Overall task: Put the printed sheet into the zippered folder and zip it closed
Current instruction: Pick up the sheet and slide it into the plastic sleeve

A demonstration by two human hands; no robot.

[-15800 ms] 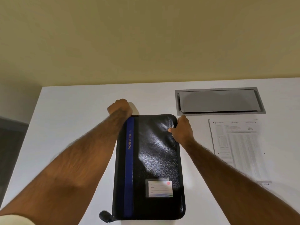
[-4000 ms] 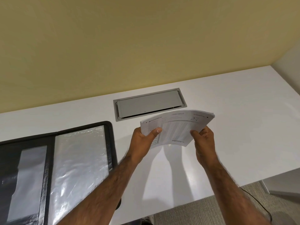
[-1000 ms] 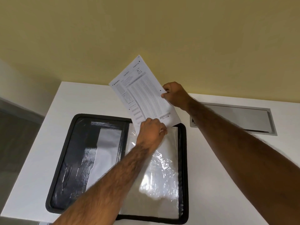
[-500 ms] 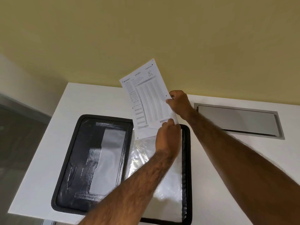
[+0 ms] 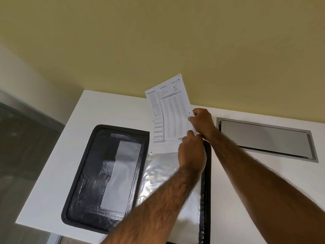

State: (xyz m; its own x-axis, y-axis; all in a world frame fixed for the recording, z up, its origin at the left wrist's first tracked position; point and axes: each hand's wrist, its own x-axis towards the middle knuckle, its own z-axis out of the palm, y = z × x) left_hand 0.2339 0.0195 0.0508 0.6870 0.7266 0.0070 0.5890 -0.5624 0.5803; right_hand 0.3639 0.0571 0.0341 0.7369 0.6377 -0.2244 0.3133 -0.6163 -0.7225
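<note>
The black zippered folder [image 5: 84,175] lies open flat on the white desk [image 5: 109,110], with a dark left panel and clear plastic sleeves [image 5: 158,173] on its right half. The printed sheet [image 5: 167,117] stands nearly upright over the far end of the right half, its lower edge at the top of the sleeves. My right hand [image 5: 202,122] pinches the sheet's right edge. My left hand [image 5: 191,152] grips its lower right corner by the sleeve opening. Whether the sheet's lower edge is inside a sleeve is hidden by my left hand.
A grey metal cable hatch [image 5: 263,138] is set flush in the desk to the right of the folder. A yellow wall [image 5: 158,41] rises behind the desk. The desk's left edge drops to a dark floor [image 5: 26,147].
Over the last second the sheet has come lower and turned more upright toward the sleeve opening. My left hand has slid right along its lower edge, close under my right hand.
</note>
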